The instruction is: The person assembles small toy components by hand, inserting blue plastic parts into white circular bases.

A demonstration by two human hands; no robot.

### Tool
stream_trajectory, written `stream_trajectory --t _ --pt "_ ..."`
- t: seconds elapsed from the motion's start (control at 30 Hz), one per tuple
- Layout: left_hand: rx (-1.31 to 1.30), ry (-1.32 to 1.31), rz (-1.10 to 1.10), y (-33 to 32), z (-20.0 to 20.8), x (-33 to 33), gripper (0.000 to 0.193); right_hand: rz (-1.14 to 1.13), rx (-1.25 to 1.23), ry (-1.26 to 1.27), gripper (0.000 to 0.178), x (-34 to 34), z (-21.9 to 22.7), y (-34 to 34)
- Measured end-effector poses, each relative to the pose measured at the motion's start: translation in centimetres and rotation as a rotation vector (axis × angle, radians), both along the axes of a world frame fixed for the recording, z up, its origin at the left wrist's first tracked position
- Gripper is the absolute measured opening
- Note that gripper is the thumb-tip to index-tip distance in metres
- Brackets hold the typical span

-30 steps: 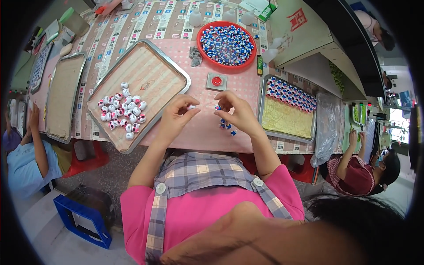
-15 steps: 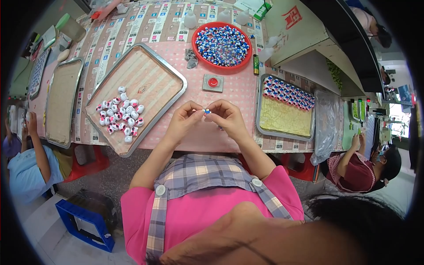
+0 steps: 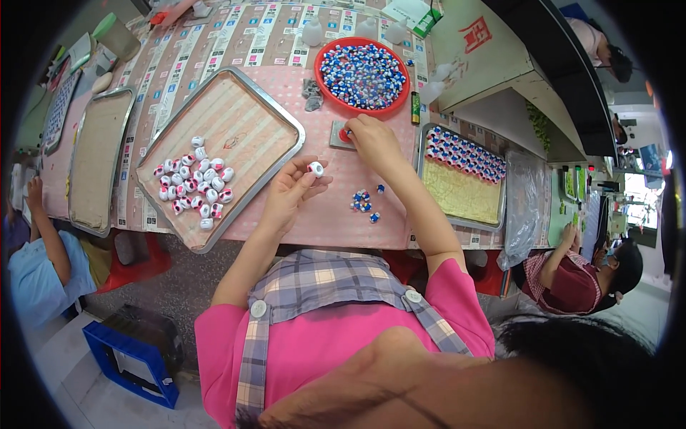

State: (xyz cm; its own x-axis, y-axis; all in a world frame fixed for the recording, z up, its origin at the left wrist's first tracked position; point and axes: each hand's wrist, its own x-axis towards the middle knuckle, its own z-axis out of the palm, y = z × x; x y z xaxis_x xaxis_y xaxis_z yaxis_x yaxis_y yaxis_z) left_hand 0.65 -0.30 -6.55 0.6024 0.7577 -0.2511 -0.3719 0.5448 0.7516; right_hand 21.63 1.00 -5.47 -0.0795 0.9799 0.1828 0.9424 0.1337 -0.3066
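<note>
My left hand (image 3: pixel 289 194) holds a small rounded white piece with a dark mark (image 3: pixel 315 169) up on its fingers, above the pink checked cloth. Fingertips pressed together, my right hand (image 3: pixel 371 143) reaches to a red round cap-like thing (image 3: pixel 344 135) on a grey square block (image 3: pixel 338 144). Whether those fingers hold something is hidden. Several small blue and white pieces (image 3: pixel 361 201) lie loose on the cloth below my right wrist. Left of my hands, a metal-rimmed tray (image 3: pixel 236 96) carries a cluster of white pieces with pink and black marks (image 3: pixel 193 179).
A red basin (image 3: pixel 400 107) heaped with blue and white pieces stands at the back. On the right, another tray (image 3: pixel 457 193) bears rows of blue, white and pink pieces. White bottles (image 3: pixel 312 33) and a green tube (image 3: pixel 415 106) stand nearby. A person (image 3: pixel 572 275) sits at far right, another (image 3: pixel 50 268) at far left.
My hands have parted. The left moved slightly left with a white piece showing; the right moved up to the red thing on the block. Loose blue pieces have come into sight.
</note>
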Motion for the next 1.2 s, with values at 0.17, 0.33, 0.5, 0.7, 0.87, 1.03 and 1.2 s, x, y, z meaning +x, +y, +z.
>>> stream_trajectory --t 0.17,0.33,0.5,0.7,0.87,1.03,1.2 --pt "0.040 -0.006 0.053 0.2 -0.6 -0.3 0.028 0.010 -0.022 -0.017 0.007 0.0 -0.3 0.1" --pt "0.047 -0.014 0.087 0.2 -0.5 0.0 0.028 -0.009 0.012 0.157 0.010 0.1 1.1 -0.9" --pt "0.072 0.003 0.083 0.1 0.0 0.2 0.029 0.061 -0.327 1.112 0.014 -2.1 3.3 -3.3" --pt "0.332 0.163 0.103 -0.4 -0.3 0.5 0.027 0.116 -0.281 0.967 0.013 -2.9 3.8 -4.2" --pt "0.478 0.226 0.084 -1.0 1.2 0.6 0.024 0.070 -0.411 1.383 0.011 -2.6 3.4 -5.0" --pt "0.459 0.205 0.047 -1.1 1.8 0.6 0.024 0.020 -0.385 1.556 0.015 -2.9 2.6 -6.3" --pt "0.544 0.158 0.047 -1.3 1.5 0.7 0.030 -0.033 -0.277 1.544 0.016 -3.7 2.7 -7.3"
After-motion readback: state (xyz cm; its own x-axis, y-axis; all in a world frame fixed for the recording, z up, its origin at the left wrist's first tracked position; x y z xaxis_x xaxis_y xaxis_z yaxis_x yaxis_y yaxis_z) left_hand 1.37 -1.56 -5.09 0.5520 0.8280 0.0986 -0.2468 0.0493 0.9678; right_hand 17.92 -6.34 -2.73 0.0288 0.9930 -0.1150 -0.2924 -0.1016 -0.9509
